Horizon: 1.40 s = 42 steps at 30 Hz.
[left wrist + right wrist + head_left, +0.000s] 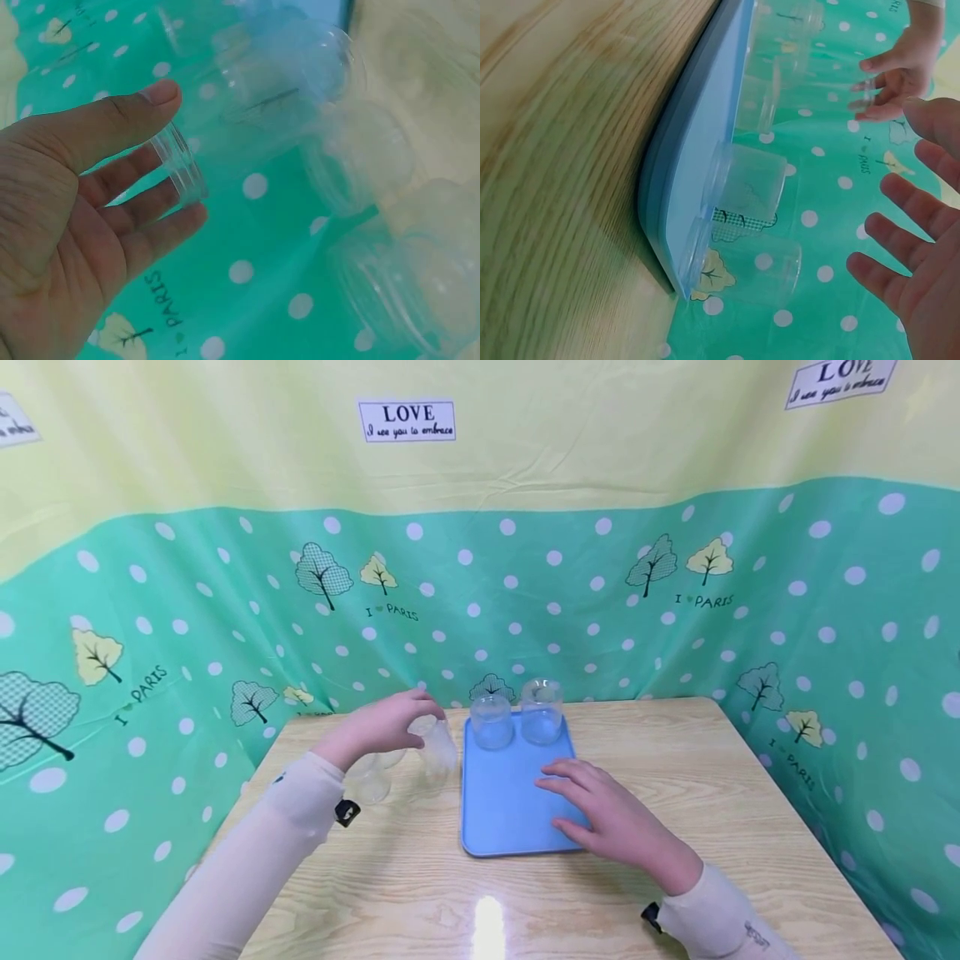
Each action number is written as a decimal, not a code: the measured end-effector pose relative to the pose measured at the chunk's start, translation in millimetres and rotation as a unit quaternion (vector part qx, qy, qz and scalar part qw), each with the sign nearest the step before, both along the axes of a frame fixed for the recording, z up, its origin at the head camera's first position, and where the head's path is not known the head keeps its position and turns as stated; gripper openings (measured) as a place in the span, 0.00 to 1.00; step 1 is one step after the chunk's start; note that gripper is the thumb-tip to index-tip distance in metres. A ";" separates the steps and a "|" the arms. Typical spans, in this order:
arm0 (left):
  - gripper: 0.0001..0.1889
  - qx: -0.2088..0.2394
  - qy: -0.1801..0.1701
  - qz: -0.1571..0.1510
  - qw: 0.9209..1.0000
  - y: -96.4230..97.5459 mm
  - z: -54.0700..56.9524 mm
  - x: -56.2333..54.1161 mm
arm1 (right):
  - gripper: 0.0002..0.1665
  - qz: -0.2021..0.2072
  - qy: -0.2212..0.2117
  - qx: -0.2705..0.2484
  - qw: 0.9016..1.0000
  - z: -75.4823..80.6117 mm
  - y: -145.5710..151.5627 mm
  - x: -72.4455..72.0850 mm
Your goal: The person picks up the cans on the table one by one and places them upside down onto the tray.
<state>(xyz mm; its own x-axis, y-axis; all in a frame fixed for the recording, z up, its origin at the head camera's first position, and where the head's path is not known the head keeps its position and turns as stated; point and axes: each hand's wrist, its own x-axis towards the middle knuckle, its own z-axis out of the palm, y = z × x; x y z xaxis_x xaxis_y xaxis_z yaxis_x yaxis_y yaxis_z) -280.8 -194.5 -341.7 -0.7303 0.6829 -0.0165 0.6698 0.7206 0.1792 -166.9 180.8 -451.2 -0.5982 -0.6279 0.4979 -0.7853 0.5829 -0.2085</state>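
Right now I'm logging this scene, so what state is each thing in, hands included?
Blue tray: flat on the table
Tray's left jar: standing
Tray's right jar: standing
Left hand: gripping a third jar at its rim
Third jar: tilted, contact with table unclear
Jars left of tray: on the table, partly hidden
Right hand: fingers spread, holding nothing
Patterned cloth: hanging

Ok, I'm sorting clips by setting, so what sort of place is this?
Probably a makeshift filming booth, though I can't be certain: a printed curtain screens the back and sides of a wooden table, where a blue tray holds two clear containers.
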 end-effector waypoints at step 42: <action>0.31 0.392 0.121 -0.104 0.906 -4.4 -31.9 74.8 | 0.37 -0.014 0.017 -0.061 0.998 24.1 24.8 -6.6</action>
<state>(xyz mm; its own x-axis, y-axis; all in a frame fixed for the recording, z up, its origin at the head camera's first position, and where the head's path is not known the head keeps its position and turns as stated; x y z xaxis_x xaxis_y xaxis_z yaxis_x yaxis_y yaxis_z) -206.0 -198.9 -373.6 -0.5020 0.5386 0.6766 0.8645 0.2894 0.4110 -173.5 205.6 -427.1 -0.5967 -0.5444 0.5896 -0.7764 0.5775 -0.2525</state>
